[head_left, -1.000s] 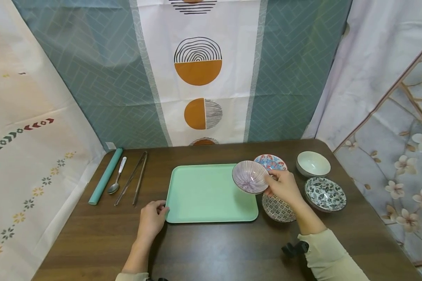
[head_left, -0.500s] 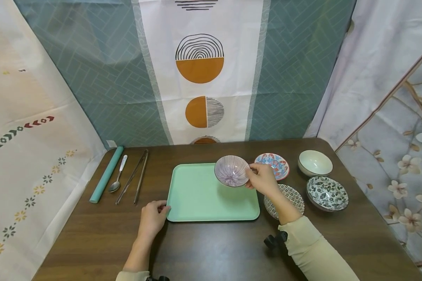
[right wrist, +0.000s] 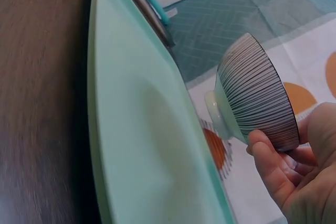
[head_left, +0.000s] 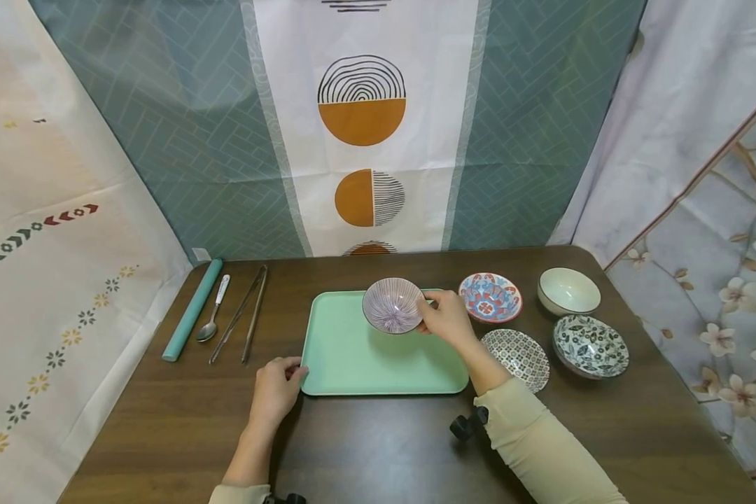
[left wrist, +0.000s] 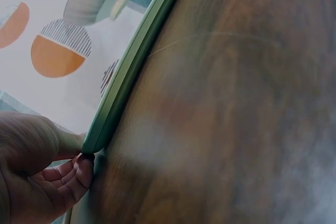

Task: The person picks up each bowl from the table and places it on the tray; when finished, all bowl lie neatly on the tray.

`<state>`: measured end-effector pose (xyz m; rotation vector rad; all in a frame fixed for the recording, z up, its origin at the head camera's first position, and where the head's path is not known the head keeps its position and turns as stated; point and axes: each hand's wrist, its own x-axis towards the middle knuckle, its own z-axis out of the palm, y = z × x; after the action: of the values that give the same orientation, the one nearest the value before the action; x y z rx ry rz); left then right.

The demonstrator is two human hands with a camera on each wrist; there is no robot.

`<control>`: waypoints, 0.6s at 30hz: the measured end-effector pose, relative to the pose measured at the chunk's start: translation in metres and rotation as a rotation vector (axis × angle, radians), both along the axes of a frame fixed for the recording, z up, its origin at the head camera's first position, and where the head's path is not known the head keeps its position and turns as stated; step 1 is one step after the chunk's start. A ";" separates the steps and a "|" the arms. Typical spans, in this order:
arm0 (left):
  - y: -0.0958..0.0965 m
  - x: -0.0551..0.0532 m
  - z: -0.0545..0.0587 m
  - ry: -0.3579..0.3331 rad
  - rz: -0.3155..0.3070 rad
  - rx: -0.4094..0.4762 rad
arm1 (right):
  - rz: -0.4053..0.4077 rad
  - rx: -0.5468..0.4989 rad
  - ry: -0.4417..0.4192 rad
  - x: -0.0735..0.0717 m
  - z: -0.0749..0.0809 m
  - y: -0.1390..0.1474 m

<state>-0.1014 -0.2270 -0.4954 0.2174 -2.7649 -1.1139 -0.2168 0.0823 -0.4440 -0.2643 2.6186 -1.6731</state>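
Observation:
My right hand pinches the right rim of a bowl with thin purple stripes. The right wrist view shows that bowl held in the air above the mint green tray, its pale foot clear of it. At the tray's left edge, my left hand grips the rim. Thumb and curled fingers of the left hand meet at the tray's corner in the left wrist view. Bare green surface shows across the tray below the bowl, with the bowl's shadow on it.
Right of the tray sit a red and blue patterned bowl, a small-patterned dish partly behind the right forearm, a plain pale bowl and a leaf-patterned bowl. At left lie a teal rod, a spoon and metal tongs.
My right hand has carried the striped bowl leftward, from the tray's right edge to over its middle. The patterned dishes behind it show more fully. My left hand stays at the tray's edge.

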 end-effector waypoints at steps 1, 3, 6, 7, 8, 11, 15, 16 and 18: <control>0.000 0.000 0.000 0.003 0.001 0.004 | -0.002 -0.005 0.002 -0.001 -0.001 -0.004; -0.001 0.000 0.000 0.005 0.003 0.008 | -0.008 -0.005 0.012 -0.004 -0.004 -0.013; -0.001 0.001 0.001 0.006 0.001 0.010 | -0.013 -0.007 0.035 -0.007 -0.009 -0.026; -0.001 0.001 0.000 0.006 0.000 0.011 | -0.015 -0.011 0.030 -0.008 -0.011 -0.030; -0.001 0.001 0.001 0.003 -0.003 0.011 | -0.019 -0.008 0.024 -0.009 -0.013 -0.034; -0.001 0.001 0.001 0.003 -0.009 0.013 | -0.029 -0.021 -0.006 -0.011 -0.018 -0.045; -0.001 0.000 0.001 0.008 -0.008 0.014 | -0.021 -0.046 -0.035 -0.018 -0.022 -0.061; -0.002 0.000 0.001 0.008 -0.005 0.015 | -0.012 -0.052 -0.038 -0.021 -0.023 -0.065; -0.002 0.000 0.000 0.011 -0.001 0.013 | 0.004 -0.054 -0.048 -0.025 -0.024 -0.073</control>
<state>-0.1017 -0.2286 -0.4951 0.2114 -2.7491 -1.1298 -0.2419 0.0093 -0.4680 -0.2274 2.5398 -1.7285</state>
